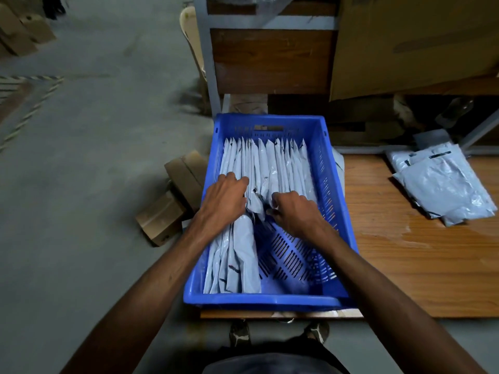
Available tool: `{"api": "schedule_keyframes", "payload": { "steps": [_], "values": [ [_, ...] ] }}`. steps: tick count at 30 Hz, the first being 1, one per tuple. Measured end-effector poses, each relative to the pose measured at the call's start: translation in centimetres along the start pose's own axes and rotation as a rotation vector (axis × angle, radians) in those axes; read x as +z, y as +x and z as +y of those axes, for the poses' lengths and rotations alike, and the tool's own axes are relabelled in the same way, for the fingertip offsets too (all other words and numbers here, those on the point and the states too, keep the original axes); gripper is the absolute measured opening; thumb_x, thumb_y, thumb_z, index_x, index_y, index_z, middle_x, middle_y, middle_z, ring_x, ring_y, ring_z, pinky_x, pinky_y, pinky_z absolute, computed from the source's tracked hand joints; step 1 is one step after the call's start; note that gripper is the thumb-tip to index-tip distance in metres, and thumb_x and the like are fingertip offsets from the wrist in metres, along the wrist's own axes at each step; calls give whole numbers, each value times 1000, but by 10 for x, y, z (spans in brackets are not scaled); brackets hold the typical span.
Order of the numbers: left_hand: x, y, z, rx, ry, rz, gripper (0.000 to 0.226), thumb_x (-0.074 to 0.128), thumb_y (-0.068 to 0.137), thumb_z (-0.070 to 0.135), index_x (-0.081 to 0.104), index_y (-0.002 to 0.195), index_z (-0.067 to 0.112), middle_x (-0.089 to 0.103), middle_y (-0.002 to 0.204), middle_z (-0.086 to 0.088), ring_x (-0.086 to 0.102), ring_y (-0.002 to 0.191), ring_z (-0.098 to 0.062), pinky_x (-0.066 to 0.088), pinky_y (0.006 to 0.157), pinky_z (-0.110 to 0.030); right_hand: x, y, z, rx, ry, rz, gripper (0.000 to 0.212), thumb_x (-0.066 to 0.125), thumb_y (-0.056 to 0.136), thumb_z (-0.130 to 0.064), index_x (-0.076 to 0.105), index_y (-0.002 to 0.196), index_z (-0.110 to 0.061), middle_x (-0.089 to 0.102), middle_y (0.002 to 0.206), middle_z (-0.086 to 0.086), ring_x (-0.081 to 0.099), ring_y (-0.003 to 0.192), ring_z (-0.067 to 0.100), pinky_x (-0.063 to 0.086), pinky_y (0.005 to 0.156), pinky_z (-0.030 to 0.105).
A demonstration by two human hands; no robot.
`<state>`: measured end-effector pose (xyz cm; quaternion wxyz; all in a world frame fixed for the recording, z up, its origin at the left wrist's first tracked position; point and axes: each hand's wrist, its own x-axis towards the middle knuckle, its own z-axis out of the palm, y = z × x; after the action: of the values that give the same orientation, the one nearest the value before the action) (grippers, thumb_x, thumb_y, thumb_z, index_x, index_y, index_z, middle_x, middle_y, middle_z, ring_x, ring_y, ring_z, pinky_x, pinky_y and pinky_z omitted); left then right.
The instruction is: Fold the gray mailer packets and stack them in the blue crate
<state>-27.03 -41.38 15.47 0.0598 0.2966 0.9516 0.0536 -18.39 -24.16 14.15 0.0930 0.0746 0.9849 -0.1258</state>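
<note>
Two hands in blue crate [270, 299], fingers [275, 201] curled into gray mailer packets [270, 163]

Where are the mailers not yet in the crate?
The loose gray mailers lie on the wooden board, right of the blue crate.

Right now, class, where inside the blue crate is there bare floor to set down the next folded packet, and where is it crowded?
Bare slotted floor shows in the blue crate at its near right, bordered by the near-left packets, the right wall and the right hand. The far row of packets is crowded, where the left hand presses.
</note>
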Motion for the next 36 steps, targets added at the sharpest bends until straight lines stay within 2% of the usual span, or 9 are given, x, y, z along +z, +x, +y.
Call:
{"api": "schedule_keyframes", "payload": {
  "steps": [5, 9, 12, 17, 21, 26, 31, 34, 36],
  "values": [
    [-4, 13, 28, 28, -113, 132, 41, 61, 100, 26, 57, 140, 16, 58, 130, -14, 51, 123, -37, 49, 93, -49, -22, -2, 29, -111, 29, 325, 23, 58, 102, -29, 57, 116, -11, 62, 113, 9, 60, 105, 37, 47, 67, 44],
    [-12, 30, 70, 43, -189, 243, 44, 60, 100, 27, 57, 143, 19, 57, 135, -10, 49, 127, -32, 47, 96, -45, -37, 1, 63, -169, 58, 528, 23, 65, 97, -18, 63, 116, -6, 65, 111, 13, 60, 100, 37, 48, 69, 43],
    [-13, 48, 111, 63, -217, 308, 42, 59, 100, 26, 58, 142, 19, 57, 134, -8, 50, 126, -30, 48, 94, -43, -48, 6, 104, -190, 61, 621, 22, 70, 92, -14, 64, 111, -5, 63, 106, 15, 60, 92, 39, 47, 66, 43],
    [0, 78, 202, 63, -279, 370, 41, 60, 100, 22, 59, 141, 18, 57, 131, -9, 52, 123, -29, 48, 95, -43, -56, 2, 197, -178, 114, 678, 20, 66, 93, -17, 63, 111, -7, 63, 104, 13, 60, 90, 38, 49, 66, 43],
    [34, 103, 274, 52, -246, 307, 42, 61, 98, 21, 58, 140, 19, 55, 133, -10, 50, 125, -30, 49, 96, -45, -47, -13, 282, -135, 138, 663, 24, 65, 97, -20, 64, 115, -6, 65, 107, 15, 62, 89, 37, 48, 68, 41],
    [77, 122, 355, 24, -246, 181, 47, 59, 97, 26, 53, 143, 21, 53, 137, -9, 48, 128, -28, 49, 101, -43, -23, -31, 378, 30, 134, 506, 26, 62, 100, -26, 62, 120, -10, 64, 114, 13, 62, 99, 38, 51, 76, 46],
    [125, 137, 405, -14, -291, 31, 48, 61, 96, 25, 53, 143, 20, 53, 137, -11, 45, 133, -31, 44, 104, -40, 8, -44, 442, 191, 70, 403, 31, 68, 93, -26, 63, 118, -8, 63, 115, 18, 60, 102, 42, 48, 81, 50],
    [147, 142, 420, -51, -365, -28, 46, 60, 96, 24, 54, 142, 18, 53, 137, -12, 45, 133, -33, 46, 103, -42, 20, -50, 465, 280, 8, 367, 39, 72, 88, -28, 61, 120, -8, 57, 125, 21, 55, 107, 43, 46, 87, 51],
    [157, 144, 425, -74, -425, -40, 43, 60, 97, 25, 55, 139, 19, 55, 134, -10, 46, 132, -32, 49, 100, -42, 24, -52, 472, 325, -10, 336, 49, 73, 87, -28, 55, 129, -11, 45, 145, 27, 47, 125, 49, 40, 101, 57]
  ]
}}
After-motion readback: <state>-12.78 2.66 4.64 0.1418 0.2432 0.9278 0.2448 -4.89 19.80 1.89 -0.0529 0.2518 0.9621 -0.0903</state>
